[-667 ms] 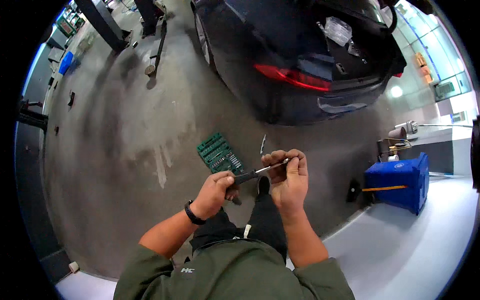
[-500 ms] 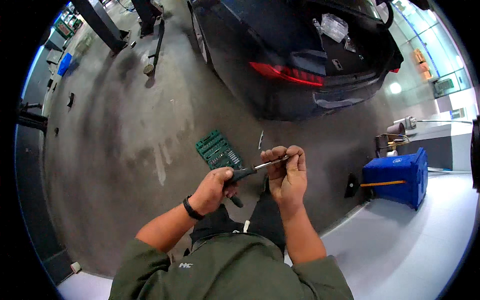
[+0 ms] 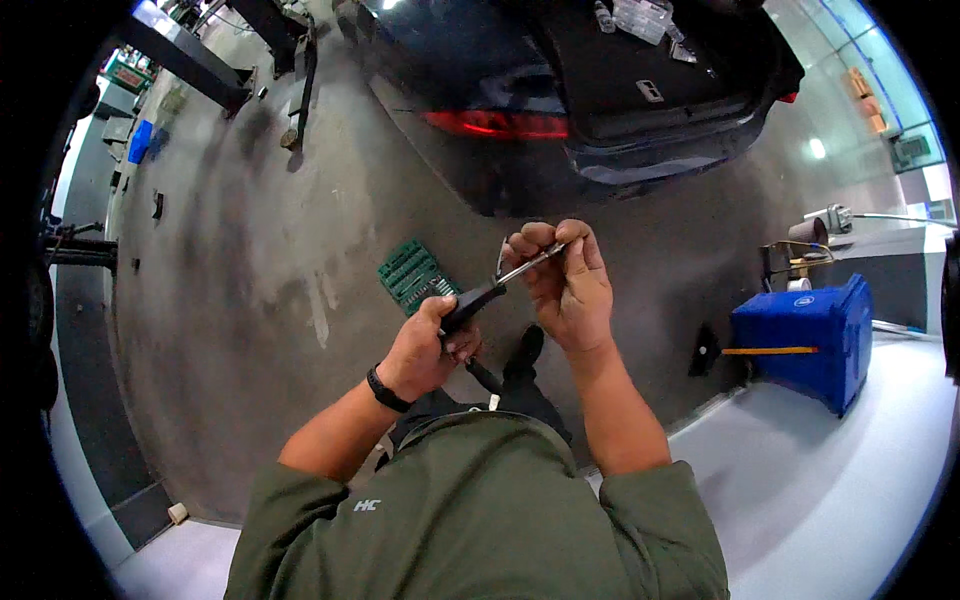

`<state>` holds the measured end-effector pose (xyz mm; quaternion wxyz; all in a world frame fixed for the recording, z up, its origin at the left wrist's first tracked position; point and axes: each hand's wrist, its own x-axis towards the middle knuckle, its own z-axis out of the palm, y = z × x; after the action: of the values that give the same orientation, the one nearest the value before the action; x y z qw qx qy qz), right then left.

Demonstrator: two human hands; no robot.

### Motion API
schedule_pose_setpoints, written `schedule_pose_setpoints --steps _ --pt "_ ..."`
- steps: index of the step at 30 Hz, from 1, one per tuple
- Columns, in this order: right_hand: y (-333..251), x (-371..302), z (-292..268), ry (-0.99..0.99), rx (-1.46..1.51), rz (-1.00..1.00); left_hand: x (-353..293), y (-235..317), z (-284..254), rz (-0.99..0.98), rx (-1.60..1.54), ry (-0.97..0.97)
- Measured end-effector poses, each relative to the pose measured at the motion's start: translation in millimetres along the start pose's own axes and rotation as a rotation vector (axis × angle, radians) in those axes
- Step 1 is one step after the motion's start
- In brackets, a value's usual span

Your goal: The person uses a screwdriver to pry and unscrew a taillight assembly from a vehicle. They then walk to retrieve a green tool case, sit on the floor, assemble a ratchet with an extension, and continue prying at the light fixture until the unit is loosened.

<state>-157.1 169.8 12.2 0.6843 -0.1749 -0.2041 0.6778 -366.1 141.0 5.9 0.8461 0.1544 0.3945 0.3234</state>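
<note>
A black driver [image 3: 474, 306] with a long bare metal shaft [image 3: 530, 264] slants up to the right in front of me. My left hand [image 3: 420, 352] is closed round its black body. A second black grip-like piece [image 3: 483, 376] sticks out below that hand; whether it belongs to the driver I cannot tell. At the far end of the shaft, my right hand [image 3: 572, 290] pinches the tip between thumb and fingers, which partly cover it. Beyond my left hand, a green tool case [image 3: 412, 270] lies spread on the floor, with rows of sockets in it.
A dark car [image 3: 480, 160] with its boot exposed stands ahead, clear plastic packs [image 3: 642, 18] inside. To the right are a blue wheeled bin [image 3: 805, 345] and an orange-handled tool [image 3: 770, 351] beside it. Lift posts [image 3: 190, 60] rise at far left.
Both hands have moved farther from my body, still holding the driver, whose shaft now tilts more steeply. The whole view has shifted, with the car lying farther left.
</note>
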Motion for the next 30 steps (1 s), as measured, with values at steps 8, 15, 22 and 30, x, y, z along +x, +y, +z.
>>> schedule_pose_setpoints --steps 8,15,22,30 --pt "-91 1 -36 -0.047 0.040 -0.017 43 -42 90 0.058 -0.069 -0.140" --pt "-114 -6 -79 0.109 -0.504 0.245 84 -56 142 0.263 0.456 0.042" --pt "-124 -34 -103 0.184 -1.245 0.120 141 -46 154 0.094 0.631 -0.210" --pt "-134 26 -168 0.703 -1.080 0.167 277 134 136 1.070 1.691 -0.175"
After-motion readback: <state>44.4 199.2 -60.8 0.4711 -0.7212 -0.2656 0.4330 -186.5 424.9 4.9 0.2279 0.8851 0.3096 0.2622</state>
